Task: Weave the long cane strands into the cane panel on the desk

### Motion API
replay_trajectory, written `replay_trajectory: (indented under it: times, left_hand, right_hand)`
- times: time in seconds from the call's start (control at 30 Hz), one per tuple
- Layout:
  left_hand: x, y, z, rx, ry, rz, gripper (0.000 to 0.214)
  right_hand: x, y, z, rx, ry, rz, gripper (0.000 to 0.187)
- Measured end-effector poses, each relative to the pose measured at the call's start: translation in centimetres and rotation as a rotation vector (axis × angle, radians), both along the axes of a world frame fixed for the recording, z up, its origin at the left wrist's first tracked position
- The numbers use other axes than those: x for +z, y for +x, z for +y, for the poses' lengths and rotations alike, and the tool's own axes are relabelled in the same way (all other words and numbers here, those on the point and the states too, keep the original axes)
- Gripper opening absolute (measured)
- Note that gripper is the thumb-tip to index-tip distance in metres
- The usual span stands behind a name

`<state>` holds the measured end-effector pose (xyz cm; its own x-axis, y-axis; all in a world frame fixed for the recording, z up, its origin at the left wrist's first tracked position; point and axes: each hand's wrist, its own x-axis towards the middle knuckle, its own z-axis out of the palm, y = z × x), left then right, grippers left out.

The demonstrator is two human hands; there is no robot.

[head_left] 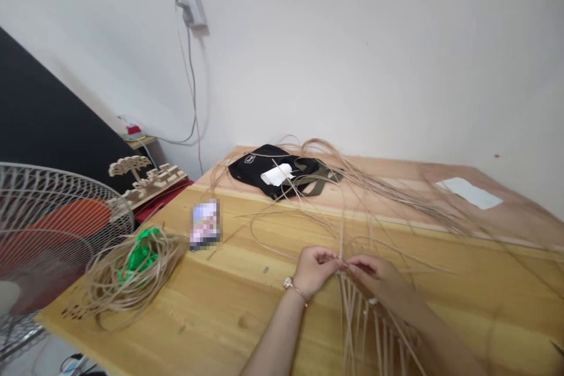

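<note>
My left hand (315,271) and my right hand (374,282) meet above the pine tabletop (229,317), their fingertips pinching thin cane strands (341,261) between them. The strands rise from a partly woven cane piece (370,329) that lies under my right forearm and runs off the bottom edge of the view. Long loose strands (352,205) fan out behind my hands across the table. A watch (288,284) sits on my left wrist.
A coil of cane (127,279) around a green plastic bag (140,255) lies at the table's left. Further back are a blurred card (205,223), a black bag (273,170) and white paper (469,192). An electric fan (53,229) stands beyond the left edge.
</note>
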<state>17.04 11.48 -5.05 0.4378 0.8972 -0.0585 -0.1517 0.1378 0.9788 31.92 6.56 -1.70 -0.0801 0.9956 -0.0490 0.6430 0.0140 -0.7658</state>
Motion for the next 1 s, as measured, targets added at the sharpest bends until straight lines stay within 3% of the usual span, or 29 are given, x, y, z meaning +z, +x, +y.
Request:
replay_trajectory:
  times: [0.2, 0.57, 0.87, 1.0]
  left_hand:
    - [0.0, -0.1, 0.1, -0.012, 0.03, 0.026, 0.025]
    - [-0.1, 0.0, -0.1, 0.01, 0.014, 0.054, 0.025]
    - [0.1, 0.1, -0.1, 0.045, -0.004, 0.059, 0.022]
    - [0.1, 0.1, -0.1, 0.047, -0.009, 0.061, 0.026]
  right_hand:
    - [-0.7, 0.0, 0.0, -0.066, 0.072, -0.022, 0.019]
    - [0.6, -1.1, -0.6, -0.17, 0.176, -0.176, 0.009]
    - [0.5, 1.4, -1.4, -0.028, -0.223, 0.385, 0.028]
    - [0.7, 1.5, -1.2, 0.008, -0.111, 0.427, 0.026]
